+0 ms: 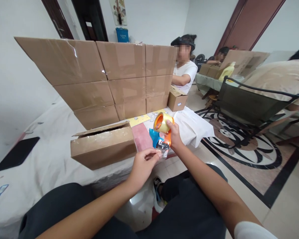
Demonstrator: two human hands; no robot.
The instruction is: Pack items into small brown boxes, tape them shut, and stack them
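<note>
My right hand [174,134] is wrapped round the orange handle of a tape dispenser [153,136], which has a blue front part and a roll of clear yellowish tape [165,122]. The thumb lies on the roll. Just below the dispenser, my left hand [146,164] is closed in a pinch at the free end of the tape, a shiny transparent strip. Left of both hands, a long cardboard box [103,149] stands on the cloth-covered table [52,169]. Its top flaps are slightly raised, with a dark gap between them.
A wall of stacked cardboard boxes [127,89] rises behind the long box. A smaller box [177,102] stands at its right end, near a person [186,71] in white. A black flat object [17,153] lies at left. A dark folding chair [251,103] stands at right.
</note>
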